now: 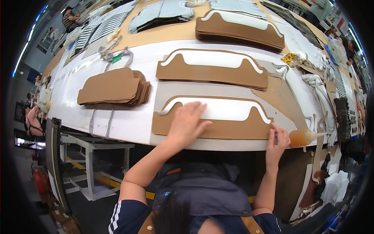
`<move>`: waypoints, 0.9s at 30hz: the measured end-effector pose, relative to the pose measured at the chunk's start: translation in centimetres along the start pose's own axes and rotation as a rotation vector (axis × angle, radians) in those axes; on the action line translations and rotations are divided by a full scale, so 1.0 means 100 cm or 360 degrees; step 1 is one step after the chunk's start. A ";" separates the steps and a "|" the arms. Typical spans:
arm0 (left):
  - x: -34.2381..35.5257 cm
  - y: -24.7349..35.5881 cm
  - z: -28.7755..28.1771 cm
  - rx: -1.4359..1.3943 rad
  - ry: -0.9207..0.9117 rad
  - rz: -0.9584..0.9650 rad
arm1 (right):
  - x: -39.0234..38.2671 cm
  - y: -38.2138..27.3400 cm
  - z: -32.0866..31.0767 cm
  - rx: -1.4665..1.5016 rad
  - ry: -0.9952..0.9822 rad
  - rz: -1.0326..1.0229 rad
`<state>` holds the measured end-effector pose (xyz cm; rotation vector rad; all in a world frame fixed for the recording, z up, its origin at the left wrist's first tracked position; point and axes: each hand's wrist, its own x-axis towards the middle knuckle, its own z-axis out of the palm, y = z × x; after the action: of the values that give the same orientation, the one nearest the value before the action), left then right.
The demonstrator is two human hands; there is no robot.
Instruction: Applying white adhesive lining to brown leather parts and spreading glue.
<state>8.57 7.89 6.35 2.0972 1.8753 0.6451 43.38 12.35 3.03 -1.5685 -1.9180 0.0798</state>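
Observation:
Directly before me lies a flat brown panel (218, 130) with a curved top edge. Along its upper part runs a shaped white piece (226, 109), whose narrow arms curve down at both ends. My left hand (187, 124) rests on the panel and the white piece, fingers spread. At the panel's right edge my right hand (278, 138) has its fingers curled, thumb and forefinger at the corner by the white piece's tip. Beside that hand, a squeeze bottle (300, 138) of amber liquid lies on its side, nozzle pointing right.
A similar brown panel (210, 73) with white piece lies just beyond; a stack of them (237, 33) is farther back. Brown pieces are piled (111, 86) at left. White strips (294, 87) lie on the right. The table's front edge (218, 148) runs close to me.

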 end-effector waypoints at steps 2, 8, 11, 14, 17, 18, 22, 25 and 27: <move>-0.015 -0.026 -0.025 0.0205 0.0308 -0.0155 | 0.005 -0.002 -0.006 0.0234 0.0086 0.0141; -0.036 -0.068 -0.041 0.0376 0.0538 -0.0434 | 0.031 -0.062 0.003 0.0444 0.0004 -0.0120; -0.034 -0.066 -0.041 0.0366 0.0562 -0.0451 | 0.047 -0.105 0.013 0.0600 -0.0212 -0.0441; -0.031 -0.064 -0.042 0.0238 0.0507 -0.0466 | 0.060 -0.143 0.026 0.0770 -0.0669 -0.0841; -0.032 -0.062 -0.039 -0.0181 0.0438 -0.0758 | 0.069 -0.172 0.053 0.0758 -0.0986 -0.1123; -0.032 -0.062 -0.037 -0.0121 0.0481 -0.0761 | 0.071 -0.176 0.063 0.0754 -0.0987 -0.1129; -0.035 -0.062 -0.035 -0.0046 0.0466 -0.0880 | 0.076 -0.189 0.102 0.0649 -0.1007 -0.1405; -0.038 -0.064 -0.032 0.0043 0.0468 -0.0863 | 0.076 -0.194 0.115 0.0643 -0.1039 -0.1466; -0.041 -0.066 -0.032 0.0073 0.0500 -0.0832 | 0.074 -0.195 0.118 0.0603 -0.1033 -0.1461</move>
<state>1.02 4.45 5.36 1.4814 2.4927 0.8331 20.09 17.55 5.46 -0.3192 -2.7323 0.5646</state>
